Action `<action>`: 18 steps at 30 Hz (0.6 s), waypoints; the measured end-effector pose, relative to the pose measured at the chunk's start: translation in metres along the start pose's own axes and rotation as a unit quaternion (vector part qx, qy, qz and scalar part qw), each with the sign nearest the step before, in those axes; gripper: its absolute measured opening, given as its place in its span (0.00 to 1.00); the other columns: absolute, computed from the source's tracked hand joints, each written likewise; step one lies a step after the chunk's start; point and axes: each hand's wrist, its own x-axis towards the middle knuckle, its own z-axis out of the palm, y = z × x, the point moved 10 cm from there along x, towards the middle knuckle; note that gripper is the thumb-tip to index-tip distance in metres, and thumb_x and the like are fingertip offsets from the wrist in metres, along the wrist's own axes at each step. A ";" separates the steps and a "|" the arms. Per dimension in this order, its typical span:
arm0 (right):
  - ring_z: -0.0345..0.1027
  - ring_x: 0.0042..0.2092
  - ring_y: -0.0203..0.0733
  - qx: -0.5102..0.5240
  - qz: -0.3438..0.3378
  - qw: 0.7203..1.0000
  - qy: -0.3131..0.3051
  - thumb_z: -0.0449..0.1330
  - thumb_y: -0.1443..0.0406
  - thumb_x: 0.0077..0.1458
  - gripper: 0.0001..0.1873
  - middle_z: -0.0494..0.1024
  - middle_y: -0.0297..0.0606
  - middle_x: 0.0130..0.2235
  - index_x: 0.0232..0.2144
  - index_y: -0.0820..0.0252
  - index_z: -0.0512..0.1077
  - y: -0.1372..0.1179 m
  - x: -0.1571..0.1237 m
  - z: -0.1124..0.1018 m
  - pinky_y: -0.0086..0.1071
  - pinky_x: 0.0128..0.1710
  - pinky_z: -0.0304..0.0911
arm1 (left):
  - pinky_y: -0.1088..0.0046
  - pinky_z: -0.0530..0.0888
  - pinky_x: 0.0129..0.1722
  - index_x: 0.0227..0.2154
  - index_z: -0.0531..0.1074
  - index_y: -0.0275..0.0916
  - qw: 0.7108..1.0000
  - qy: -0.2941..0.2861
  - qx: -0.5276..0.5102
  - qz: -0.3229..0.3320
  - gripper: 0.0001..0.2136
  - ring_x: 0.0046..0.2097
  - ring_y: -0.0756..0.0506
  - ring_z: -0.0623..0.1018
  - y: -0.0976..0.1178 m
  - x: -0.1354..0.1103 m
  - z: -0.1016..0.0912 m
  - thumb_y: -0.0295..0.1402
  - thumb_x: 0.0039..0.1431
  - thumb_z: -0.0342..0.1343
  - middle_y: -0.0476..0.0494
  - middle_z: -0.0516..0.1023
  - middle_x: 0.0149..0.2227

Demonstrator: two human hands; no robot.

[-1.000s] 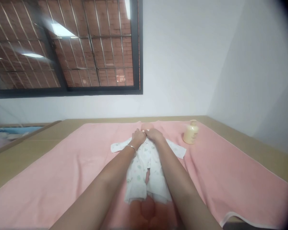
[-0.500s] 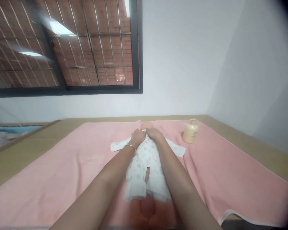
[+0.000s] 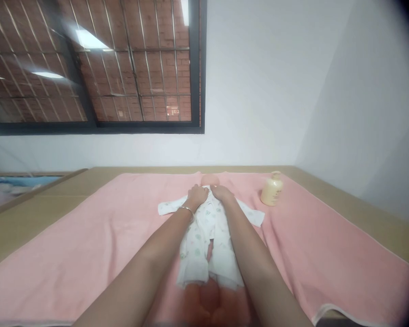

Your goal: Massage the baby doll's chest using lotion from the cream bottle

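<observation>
A baby doll (image 3: pixel 210 180) lies on its back on a pink towel (image 3: pixel 98 227), its head at the far end. It is dressed in white baby clothes (image 3: pixel 209 220) with small green prints, open between the lower panels, and both sleeves are spread out sideways. At the neckline, my left hand (image 3: pixel 198 195), with a bracelet at the wrist, has its fingers closed on the cloth's left edge. Beside it, my right hand (image 3: pixel 222 193) pinches the collar's right edge. The doll's bare legs show blurred below the hem. My forearms cover parts of the garment's sides.
A pale yellow pump bottle (image 3: pixel 271 189) stands on the towel at the far right. The towel lies over a tan tabletop (image 3: pixel 327 188) that meets a white wall. Behind is a barred window (image 3: pixel 146 81). Blue and pale cloth (image 3: pixel 23 183) shows at far left.
The view has shifted slightly. Both hands stay at the collar, with the fingers moved only a little and the doll's head a bit more visible.
</observation>
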 end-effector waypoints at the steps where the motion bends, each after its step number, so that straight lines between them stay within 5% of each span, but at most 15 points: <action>1: 0.52 0.60 0.55 0.002 0.003 1.000 -0.002 0.32 0.45 0.59 0.38 0.59 0.48 0.60 0.58 0.60 0.60 0.002 -0.001 0.000 0.52 0.57 0.46 | 0.62 0.63 0.48 0.45 0.71 0.40 1.000 0.004 0.000 0.002 0.23 0.50 0.40 0.69 0.001 -0.001 -0.001 0.41 0.63 0.32 0.36 0.69 0.48; 18: 0.53 0.60 0.55 0.014 0.029 0.999 0.008 0.33 0.43 0.58 0.40 0.61 0.49 0.59 0.57 0.62 0.62 0.010 0.001 -0.003 0.52 0.56 0.47 | 0.63 0.62 0.49 0.43 0.72 0.37 0.999 0.038 -0.021 -0.007 0.23 0.49 0.41 0.70 0.005 -0.009 -0.010 0.40 0.63 0.32 0.36 0.68 0.47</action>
